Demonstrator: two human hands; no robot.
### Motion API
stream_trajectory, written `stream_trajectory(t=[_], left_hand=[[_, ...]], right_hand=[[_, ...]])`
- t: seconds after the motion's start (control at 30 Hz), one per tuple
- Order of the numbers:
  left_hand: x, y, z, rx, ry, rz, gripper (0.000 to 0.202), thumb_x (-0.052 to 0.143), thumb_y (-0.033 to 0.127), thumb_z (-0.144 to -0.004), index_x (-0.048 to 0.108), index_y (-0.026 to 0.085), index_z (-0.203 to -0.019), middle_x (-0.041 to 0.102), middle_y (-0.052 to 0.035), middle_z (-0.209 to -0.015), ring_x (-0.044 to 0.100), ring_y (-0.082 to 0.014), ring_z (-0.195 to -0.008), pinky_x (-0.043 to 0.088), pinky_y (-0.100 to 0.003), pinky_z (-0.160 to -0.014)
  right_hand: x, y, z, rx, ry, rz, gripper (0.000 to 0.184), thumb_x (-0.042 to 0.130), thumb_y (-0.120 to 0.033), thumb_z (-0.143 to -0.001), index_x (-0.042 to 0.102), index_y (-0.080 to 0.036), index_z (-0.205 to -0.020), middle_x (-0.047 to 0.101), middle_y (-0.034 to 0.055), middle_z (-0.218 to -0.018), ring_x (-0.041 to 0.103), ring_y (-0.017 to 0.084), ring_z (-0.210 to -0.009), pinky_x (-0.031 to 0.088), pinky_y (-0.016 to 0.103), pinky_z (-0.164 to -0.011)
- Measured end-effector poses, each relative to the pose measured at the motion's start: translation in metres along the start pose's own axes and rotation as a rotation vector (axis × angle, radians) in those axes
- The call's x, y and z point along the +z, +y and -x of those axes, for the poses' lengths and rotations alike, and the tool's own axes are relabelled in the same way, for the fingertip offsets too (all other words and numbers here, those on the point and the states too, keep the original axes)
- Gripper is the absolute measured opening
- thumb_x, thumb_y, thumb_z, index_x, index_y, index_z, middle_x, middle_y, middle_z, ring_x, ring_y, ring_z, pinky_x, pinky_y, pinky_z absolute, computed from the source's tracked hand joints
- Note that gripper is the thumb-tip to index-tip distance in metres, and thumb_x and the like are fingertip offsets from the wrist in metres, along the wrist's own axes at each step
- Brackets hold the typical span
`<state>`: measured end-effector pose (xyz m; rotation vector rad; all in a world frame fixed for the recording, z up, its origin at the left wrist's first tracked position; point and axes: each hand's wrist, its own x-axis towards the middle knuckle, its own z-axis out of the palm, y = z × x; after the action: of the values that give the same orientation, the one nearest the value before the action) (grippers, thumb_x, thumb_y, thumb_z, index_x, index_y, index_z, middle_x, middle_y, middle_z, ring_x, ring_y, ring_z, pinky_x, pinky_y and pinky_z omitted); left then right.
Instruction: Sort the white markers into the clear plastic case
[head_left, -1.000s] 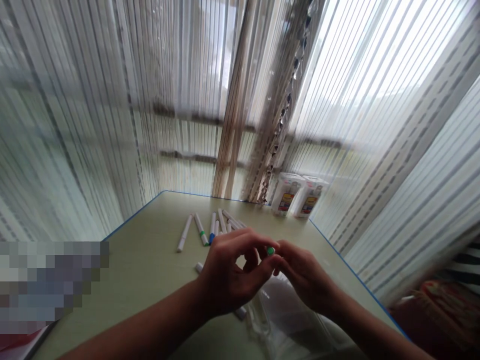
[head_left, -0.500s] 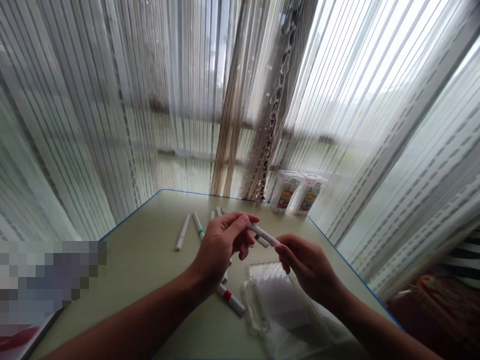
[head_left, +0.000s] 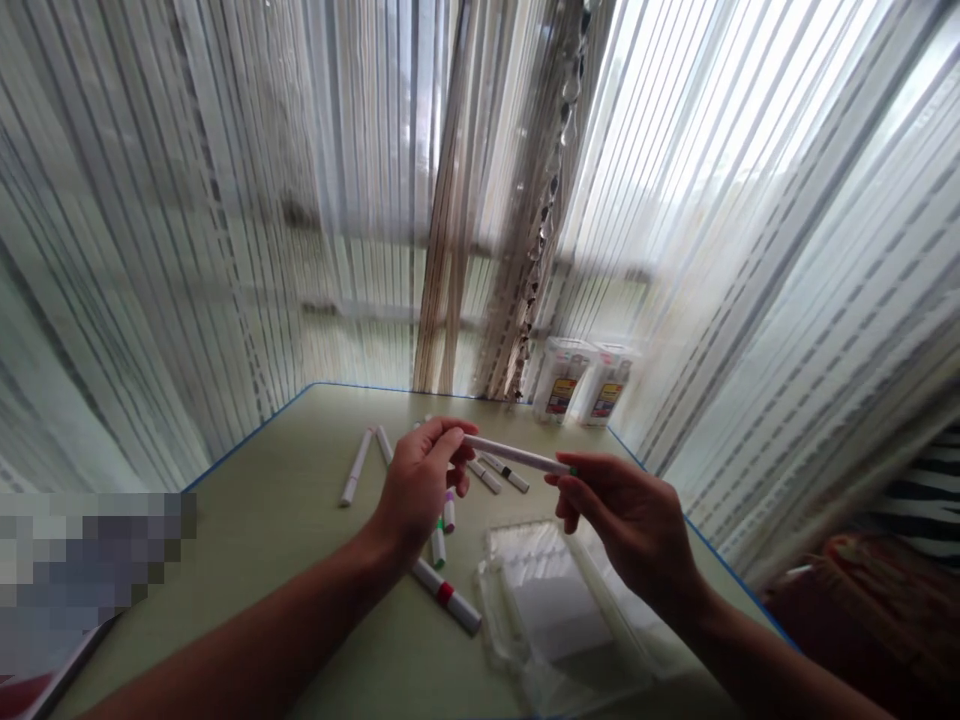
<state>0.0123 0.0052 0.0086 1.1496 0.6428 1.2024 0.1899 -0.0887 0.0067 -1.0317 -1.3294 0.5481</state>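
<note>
A white marker (head_left: pixel 517 455) is held nearly level above the table, stretched between both hands. My left hand (head_left: pixel 427 475) pinches its left end between thumb and fingers. At the other end, where a bit of green shows, my right hand (head_left: pixel 611 505) grips it. Beneath and around the left hand lie several more white markers, among them a red-banded marker (head_left: pixel 446 595), a green-banded marker (head_left: pixel 438 543) and a black-banded marker (head_left: pixel 505 472). An open clear plastic case (head_left: pixel 555 610) rests below my right hand, partly hidden by the right forearm.
Two clear packs (head_left: pixel 559 385) with labels stand at the table's far right corner. The pale green table (head_left: pixel 277 540) has a blue edge. String curtains (head_left: pixel 360 200) hang behind it. Dark red fabric (head_left: pixel 847 620) is at the right, and a blurred-out patch covers the lower left.
The marker has swung from a slant to nearly level, and its green part now shows by my right hand. Both hands still hold it, a little further apart. The view has shifted slightly.
</note>
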Motion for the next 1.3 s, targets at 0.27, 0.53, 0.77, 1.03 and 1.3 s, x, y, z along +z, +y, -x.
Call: stream_trajectory(t=[0.27,0.53,0.77,1.03,1.3], left_hand=[[0.004,-0.003,0.002,-0.083,-0.021,-0.040,0.020,0.059,0.027,-0.079,0.065,0.012,-0.090,0.049,0.0018,-0.061,0.043,-0.0080,-0.048,0.037,-0.019,-0.041],[0.005,0.004,0.007,0.028,-0.108,0.035,0.027,0.069,0.028,-0.078,0.069,0.009,-0.097,0.062,-0.0037,-0.070,0.043,-0.0059,-0.050,0.039,-0.020,-0.044],[0.008,0.013,0.014,-0.047,-0.220,0.236,0.024,0.069,0.027,-0.080,0.072,0.011,-0.098,0.064,-0.0050,-0.072,0.042,-0.0043,-0.049,0.036,-0.018,-0.042],[0.005,0.015,0.013,-0.175,-0.359,0.375,0.022,0.069,0.021,-0.076,0.074,0.012,-0.096,0.062,-0.0055,-0.072,0.046,-0.0062,-0.048,0.036,-0.021,-0.044],[0.007,0.018,0.018,-0.228,-0.499,0.419,0.022,0.065,0.016,-0.077,0.075,0.013,-0.096,0.062,-0.0067,-0.074,0.048,-0.0075,-0.051,0.038,-0.023,-0.047]], right_hand=[[0.000,-0.002,0.008,-0.011,-0.135,-0.060,0.022,0.068,-0.021,-0.083,0.070,-0.019,-0.105,0.073,0.0073,-0.081,0.066,0.016,-0.055,0.057,0.030,-0.046],[-0.004,-0.002,-0.003,0.068,0.035,-0.070,0.017,0.069,-0.029,-0.082,0.069,-0.016,-0.094,0.069,0.0046,-0.071,0.061,0.013,-0.049,0.050,0.025,-0.044],[-0.007,0.007,-0.013,0.330,0.033,-0.325,0.024,0.072,-0.035,-0.079,0.069,-0.015,-0.093,0.067,0.0054,-0.080,0.053,0.009,-0.051,0.043,0.022,-0.043],[-0.005,0.010,-0.011,0.386,-0.062,-0.226,0.029,0.075,-0.039,-0.075,0.071,-0.016,-0.093,0.065,0.0043,-0.078,0.050,0.008,-0.051,0.041,0.023,-0.046],[-0.003,0.010,-0.011,0.417,-0.101,-0.264,0.030,0.073,-0.039,-0.077,0.070,-0.018,-0.097,0.065,0.0039,-0.083,0.050,0.008,-0.054,0.041,0.022,-0.048]])
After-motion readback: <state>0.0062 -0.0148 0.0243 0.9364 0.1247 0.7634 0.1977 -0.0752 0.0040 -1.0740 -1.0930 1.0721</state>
